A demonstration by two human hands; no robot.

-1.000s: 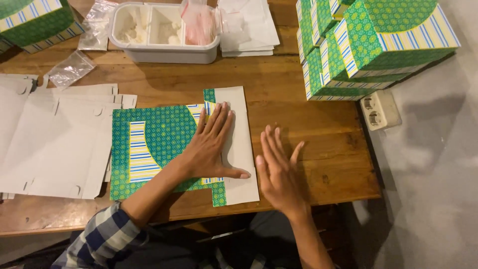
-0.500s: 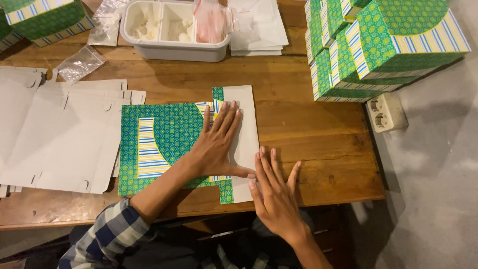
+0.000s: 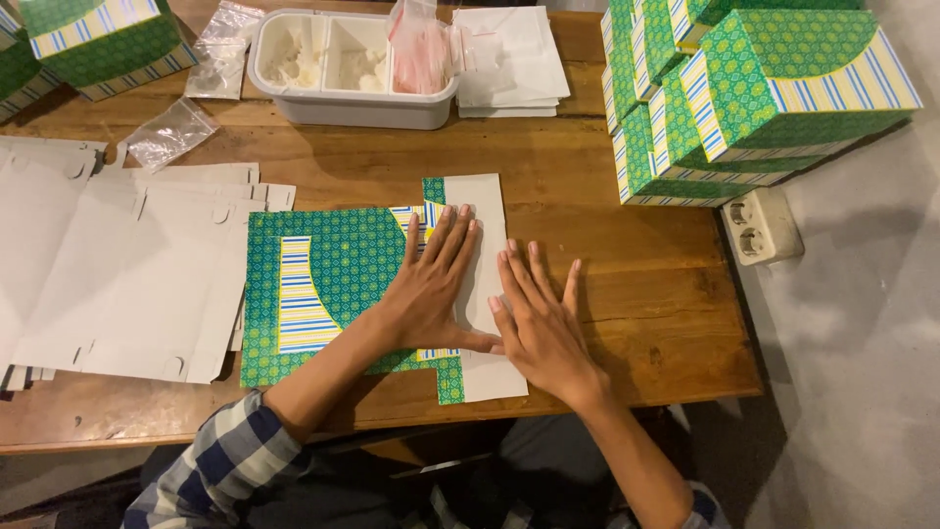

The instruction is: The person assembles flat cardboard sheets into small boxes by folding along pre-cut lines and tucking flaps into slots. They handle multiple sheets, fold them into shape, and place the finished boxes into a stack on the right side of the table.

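Both hands press flat, fingers spread, grasping nothing: left hand [image 3: 431, 289] on the green box blank [image 3: 333, 284]; right hand [image 3: 539, 323] at 3 o'clock, perhaps on its white flap [image 3: 485, 211]; uneven pressure could skew the crease.

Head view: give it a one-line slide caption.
Left hand and right hand press flat on a green patterned box blank on a wooden table.

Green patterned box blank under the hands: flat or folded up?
Flat. The green patterned box blank lies spread on the wooden table, its white flap out to one side, with the left hand and right hand pressed palm-down on it.
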